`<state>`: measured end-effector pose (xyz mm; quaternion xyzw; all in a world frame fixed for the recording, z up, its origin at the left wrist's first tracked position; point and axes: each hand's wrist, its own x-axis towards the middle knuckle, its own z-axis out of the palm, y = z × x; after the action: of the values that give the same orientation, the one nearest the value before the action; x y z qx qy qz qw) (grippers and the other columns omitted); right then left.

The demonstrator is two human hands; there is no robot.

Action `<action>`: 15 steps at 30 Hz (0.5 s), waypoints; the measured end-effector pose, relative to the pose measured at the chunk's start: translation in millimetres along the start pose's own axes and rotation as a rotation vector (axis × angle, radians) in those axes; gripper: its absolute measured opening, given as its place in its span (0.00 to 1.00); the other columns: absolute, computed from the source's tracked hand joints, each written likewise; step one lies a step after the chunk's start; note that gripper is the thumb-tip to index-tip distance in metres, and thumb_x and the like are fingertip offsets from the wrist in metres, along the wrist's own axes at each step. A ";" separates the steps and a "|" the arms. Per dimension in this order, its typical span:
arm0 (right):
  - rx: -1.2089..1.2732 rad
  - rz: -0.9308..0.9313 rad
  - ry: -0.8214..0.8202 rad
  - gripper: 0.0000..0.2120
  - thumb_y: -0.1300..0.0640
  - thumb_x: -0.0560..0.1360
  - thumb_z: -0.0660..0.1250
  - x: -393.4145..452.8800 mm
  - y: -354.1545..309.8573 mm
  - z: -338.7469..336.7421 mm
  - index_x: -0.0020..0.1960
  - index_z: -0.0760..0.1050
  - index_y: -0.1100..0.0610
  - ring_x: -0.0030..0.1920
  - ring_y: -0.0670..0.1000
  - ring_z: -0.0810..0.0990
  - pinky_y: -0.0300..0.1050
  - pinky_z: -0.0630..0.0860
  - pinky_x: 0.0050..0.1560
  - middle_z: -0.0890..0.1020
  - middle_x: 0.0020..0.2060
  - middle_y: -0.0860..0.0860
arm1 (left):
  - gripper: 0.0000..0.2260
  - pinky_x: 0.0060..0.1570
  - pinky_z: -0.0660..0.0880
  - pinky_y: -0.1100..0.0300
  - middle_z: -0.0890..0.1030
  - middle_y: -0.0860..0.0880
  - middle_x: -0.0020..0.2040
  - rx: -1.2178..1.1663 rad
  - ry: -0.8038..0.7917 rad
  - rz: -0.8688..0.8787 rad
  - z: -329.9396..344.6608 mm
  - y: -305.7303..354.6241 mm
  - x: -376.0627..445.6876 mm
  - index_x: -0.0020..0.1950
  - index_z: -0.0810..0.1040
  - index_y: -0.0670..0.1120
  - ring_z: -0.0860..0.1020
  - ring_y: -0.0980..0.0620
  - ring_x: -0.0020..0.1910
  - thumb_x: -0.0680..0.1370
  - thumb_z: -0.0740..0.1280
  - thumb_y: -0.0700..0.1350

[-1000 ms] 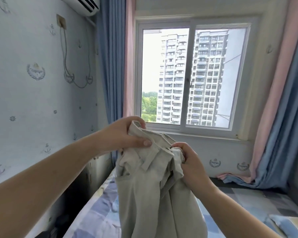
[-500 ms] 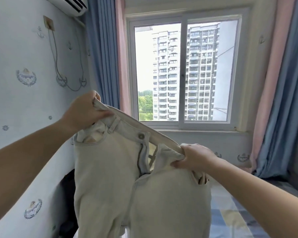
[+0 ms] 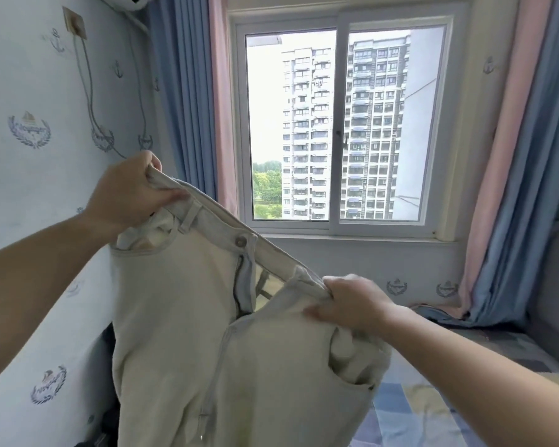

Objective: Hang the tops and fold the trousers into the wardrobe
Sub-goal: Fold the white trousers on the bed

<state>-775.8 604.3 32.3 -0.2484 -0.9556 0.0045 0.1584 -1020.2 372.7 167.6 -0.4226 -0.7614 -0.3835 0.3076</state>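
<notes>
We note window (image 3: 346, 124) centre frame, bed (image 3: 433, 398) lower right. Our left hand (image 3: 126, 195) and right hand (image 3: 355, 301): grip closed, pinching trousers (image 3: 223, 350) waistband.

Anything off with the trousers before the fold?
The cream trousers hang askew: the left hand holds its waistband end higher than the right hand. The fly gapes open below the button. No damage visible.

Daylit window (image 3: 346, 124) between blue-and-pink curtains (image 3: 191, 91), anchor-patterned wallpaper (image 3: 29, 130) left.
</notes>
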 end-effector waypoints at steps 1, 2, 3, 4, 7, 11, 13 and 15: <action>-0.014 -0.004 0.082 0.23 0.32 0.69 0.63 1.0 -1.6 -4.1 0.44 0.68 0.51 0.45 0.56 0.77 0.44 0.68 0.39 0.79 0.43 0.51 | 0.22 0.36 0.68 0.56 0.74 0.48 0.36 0.043 -0.029 0.022 0.1 -0.9 2.4 0.45 0.72 0.42 0.72 0.46 0.37 0.66 0.77 0.55; -0.030 -0.019 0.143 0.23 0.32 0.70 0.62 2.3 -1.6 -9.2 0.45 0.67 0.52 0.47 0.57 0.78 0.45 0.69 0.40 0.80 0.44 0.53 | 0.21 0.34 0.67 0.57 0.74 0.48 0.36 0.081 -0.083 0.051 -0.6 -2.5 5.6 0.45 0.72 0.42 0.73 0.46 0.37 0.66 0.77 0.54; -0.045 -0.050 0.182 0.22 0.33 0.72 0.62 4.1 -0.3 -15.2 0.49 0.67 0.52 0.48 0.57 0.79 0.46 0.71 0.42 0.81 0.45 0.54 | 0.21 0.33 0.67 0.59 0.74 0.49 0.36 0.105 -0.162 0.079 -2.2 -3.6 8.5 0.44 0.73 0.43 0.73 0.47 0.37 0.65 0.78 0.55; -0.066 -0.091 0.203 0.23 0.34 0.73 0.62 6.0 2.3 -20.6 0.56 0.68 0.51 0.49 0.58 0.80 0.47 0.73 0.45 0.82 0.46 0.55 | 0.22 0.33 0.67 0.61 0.75 0.49 0.36 0.115 -0.264 0.108 -5.5 -4.8 11.1 0.42 0.74 0.45 0.73 0.48 0.37 0.63 0.78 0.59; -0.169 -0.216 0.227 0.27 0.38 0.76 0.61 11.2 11.7 -32.6 0.70 0.62 0.49 0.50 0.57 0.81 0.47 0.74 0.49 0.83 0.49 0.54 | 0.22 0.36 0.70 0.67 0.80 0.59 0.42 0.127 -0.587 0.225 -17.2 -2.8 11.4 0.44 0.77 0.59 0.78 0.59 0.38 0.58 0.71 0.70; -0.126 -0.300 0.247 0.15 0.42 0.75 0.64 23.1 19.0 -39.0 0.53 0.72 0.52 0.46 0.54 0.80 0.44 0.70 0.42 0.82 0.46 0.49 | 0.16 0.40 0.70 0.75 0.78 0.65 0.45 0.318 -0.778 0.334 -9.4 -0.1 8.1 0.53 0.74 0.67 0.76 0.69 0.42 0.69 0.74 0.54; 0.033 -0.253 0.151 0.12 0.46 0.73 0.69 28.7 18.9 -40.9 0.45 0.69 0.50 0.41 0.52 0.76 0.44 0.69 0.41 0.78 0.40 0.47 | 0.12 0.39 0.69 0.75 0.76 0.64 0.43 0.379 -0.766 0.384 0.3 0.3 7.1 0.56 0.79 0.60 0.76 0.63 0.39 0.73 0.72 0.51; 0.174 -0.235 0.094 0.15 0.49 0.70 0.73 31.7 16.0 -39.1 0.41 0.66 0.48 0.36 0.48 0.71 0.38 0.67 0.37 0.73 0.35 0.44 | 0.11 0.42 0.69 0.73 0.76 0.60 0.43 0.336 -0.738 0.409 8.1 -1.5 3.0 0.56 0.81 0.52 0.75 0.61 0.41 0.75 0.70 0.51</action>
<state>-782.5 630.7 77.6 -0.1202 -0.9656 0.0571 0.2233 -1024.1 380.2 165.3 -0.6171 -0.7725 -0.0098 0.1495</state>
